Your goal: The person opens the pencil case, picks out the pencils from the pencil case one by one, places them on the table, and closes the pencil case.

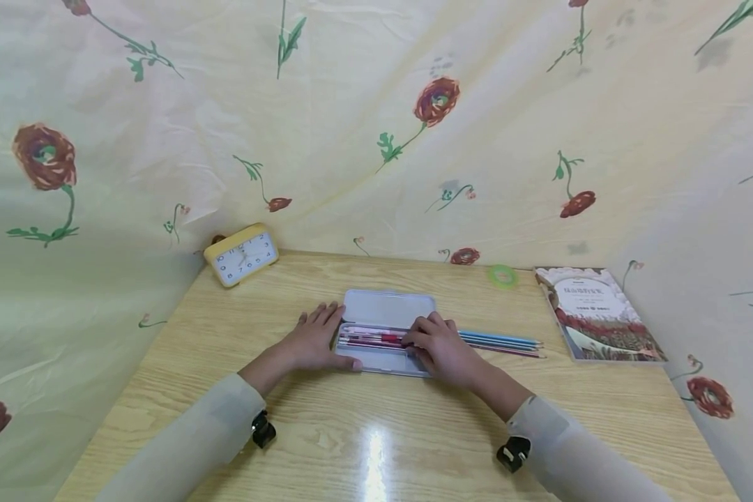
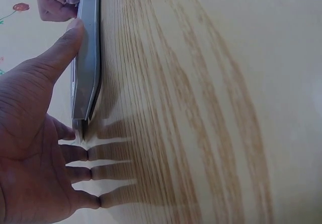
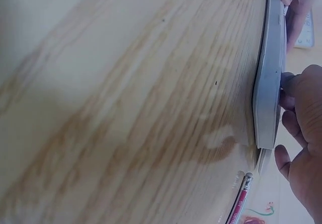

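A shallow grey pencil case [image 1: 383, 361] lies on the table with its lid [image 1: 389, 307] folded back. Several pens and pencils lie inside, one pen [image 1: 389, 337] with a red section. My left hand [image 1: 316, 341] is spread along the case's left side; its thumb [image 2: 70, 40] rests on the front rim. My right hand [image 1: 442, 352] bends over the right part of the case, fingertips down among the pens. In the right wrist view the case wall [image 3: 269, 83] hides those fingertips, and I cannot tell whether they pinch a pen.
Several blue pencils and a dark red one [image 1: 502, 340] lie right of the case. Further right is a book [image 1: 602, 314], with a green tape roll [image 1: 503, 276] near the back edge. A yellow clock [image 1: 241, 254] stands at back left. Flowered cloth [image 1: 351, 139] hangs behind.
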`<state>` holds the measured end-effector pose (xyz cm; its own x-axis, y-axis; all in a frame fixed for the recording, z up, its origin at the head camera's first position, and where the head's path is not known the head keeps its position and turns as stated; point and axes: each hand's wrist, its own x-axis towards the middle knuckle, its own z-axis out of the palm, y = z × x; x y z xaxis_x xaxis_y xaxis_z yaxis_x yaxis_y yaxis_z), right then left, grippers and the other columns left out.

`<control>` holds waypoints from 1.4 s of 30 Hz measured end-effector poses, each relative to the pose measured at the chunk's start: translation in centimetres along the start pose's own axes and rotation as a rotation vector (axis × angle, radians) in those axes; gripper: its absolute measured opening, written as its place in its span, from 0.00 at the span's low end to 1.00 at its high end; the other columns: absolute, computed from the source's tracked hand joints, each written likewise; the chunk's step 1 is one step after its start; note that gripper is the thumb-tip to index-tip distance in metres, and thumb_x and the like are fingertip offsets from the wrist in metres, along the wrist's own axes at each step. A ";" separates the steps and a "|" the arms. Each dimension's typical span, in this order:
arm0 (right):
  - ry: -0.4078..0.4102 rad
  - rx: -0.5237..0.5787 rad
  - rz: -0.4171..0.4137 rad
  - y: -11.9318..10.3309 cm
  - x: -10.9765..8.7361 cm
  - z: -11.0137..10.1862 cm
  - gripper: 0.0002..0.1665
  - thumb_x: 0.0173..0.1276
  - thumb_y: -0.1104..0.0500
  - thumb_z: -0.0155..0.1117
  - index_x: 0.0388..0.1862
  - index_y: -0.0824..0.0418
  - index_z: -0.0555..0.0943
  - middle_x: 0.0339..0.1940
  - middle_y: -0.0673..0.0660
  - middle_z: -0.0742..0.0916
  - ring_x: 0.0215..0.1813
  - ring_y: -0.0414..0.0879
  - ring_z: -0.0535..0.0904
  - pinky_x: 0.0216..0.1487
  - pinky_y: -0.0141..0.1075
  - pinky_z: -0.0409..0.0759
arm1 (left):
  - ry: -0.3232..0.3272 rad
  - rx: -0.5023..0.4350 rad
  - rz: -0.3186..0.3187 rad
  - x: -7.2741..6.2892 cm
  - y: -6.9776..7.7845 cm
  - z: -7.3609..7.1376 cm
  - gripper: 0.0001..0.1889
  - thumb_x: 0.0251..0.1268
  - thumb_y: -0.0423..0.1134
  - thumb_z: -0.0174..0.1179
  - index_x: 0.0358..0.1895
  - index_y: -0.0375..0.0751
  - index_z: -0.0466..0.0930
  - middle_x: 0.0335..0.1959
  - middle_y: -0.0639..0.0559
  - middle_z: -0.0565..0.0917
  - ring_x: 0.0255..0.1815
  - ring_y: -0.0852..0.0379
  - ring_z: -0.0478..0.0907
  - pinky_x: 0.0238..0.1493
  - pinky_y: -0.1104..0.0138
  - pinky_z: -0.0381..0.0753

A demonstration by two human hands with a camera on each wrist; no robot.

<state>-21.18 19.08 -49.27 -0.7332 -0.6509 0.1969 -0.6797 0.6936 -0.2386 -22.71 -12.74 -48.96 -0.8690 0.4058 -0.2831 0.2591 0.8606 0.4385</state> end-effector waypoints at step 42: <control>0.010 -0.030 0.017 -3.2 4.4 0.9 0.06 0.79 0.57 0.73 0.50 0.52 0.92 0.44 0.50 0.91 0.46 0.48 0.78 0.48 0.48 0.75 | 0.002 -0.018 0.017 0.3 -0.4 0.3 0.73 0.57 0.82 0.69 0.93 0.41 0.42 0.95 0.38 0.44 0.95 0.34 0.36 0.92 0.33 0.38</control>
<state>-22.21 13.69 -48.43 -0.7448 -0.6360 0.2021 -0.6672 0.7136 -0.2136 -22.94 -12.92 -49.46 -0.8653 0.4201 -0.2735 0.2667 0.8478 0.4585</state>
